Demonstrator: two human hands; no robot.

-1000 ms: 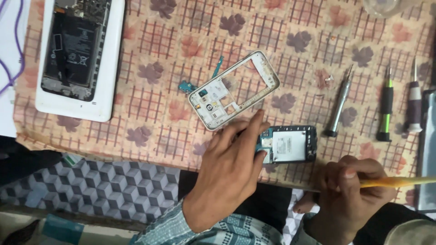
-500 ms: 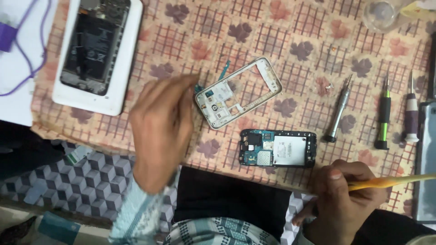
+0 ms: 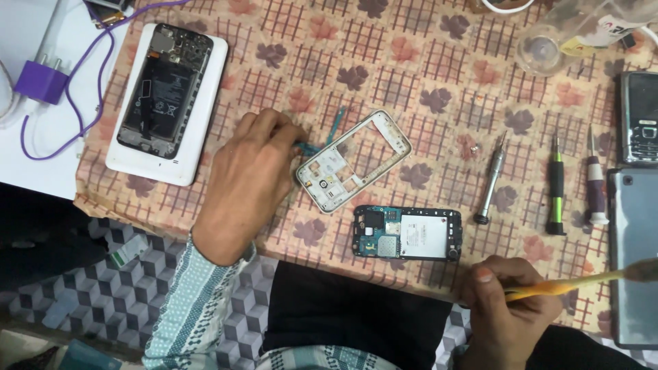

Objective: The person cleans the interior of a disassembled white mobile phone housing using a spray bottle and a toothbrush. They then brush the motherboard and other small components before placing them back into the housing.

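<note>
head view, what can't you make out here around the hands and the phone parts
- Left hand: its fingertips cover the teal part beside the white frame; grip unclear.
- Brush in the right hand: tip blurred.
- Silver slab: cut off by the right edge.
- Circuit board: components too small to tell.
- Clear cup: contents unclear.

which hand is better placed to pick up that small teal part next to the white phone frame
Left. The left hand already has fingertips on the small teal part; the right hand holds a yellow-handled brush.
</note>
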